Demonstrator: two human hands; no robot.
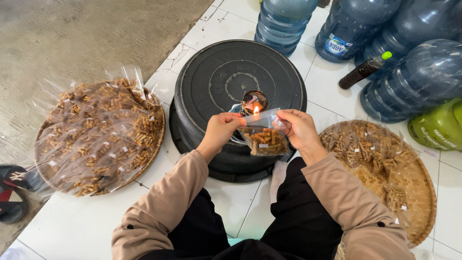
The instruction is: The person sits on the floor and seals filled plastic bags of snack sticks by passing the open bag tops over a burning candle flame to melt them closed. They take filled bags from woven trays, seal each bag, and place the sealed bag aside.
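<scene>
**Both hands hold a snack bag over a small flame**

Both forearms, in tan sleeves, reach forward from the lap and meet over an upturned black basin point(211, 82). The left hand point(220, 129) is closed on the left top corner of a small clear plastic bag of fried snack sticks point(265, 139), thumb and fingers pinched. The right hand point(298, 127) pinches the right top corner the same way, wrist bent slightly inward. The bag hangs upright between them, its top edge stretched just beside a small flame point(256, 110) burning on a little round lamp point(253, 100) that stands on the basin's base.

One bag is in hand. To the left, one round woven tray point(159, 139) is heaped with many filled bags, too overlapped to count. To the right, a second woven tray point(423, 192) holds a smaller number, about five or six, with bare weave showing near the person.

Beyond the basin stand four large blue water jugs point(423, 82), one dark bottle with a green cap point(363, 71) lying among them, and one green gas cylinder point(440, 126) at the right edge. A dark sandal point(14, 192) lies at the far left.
</scene>
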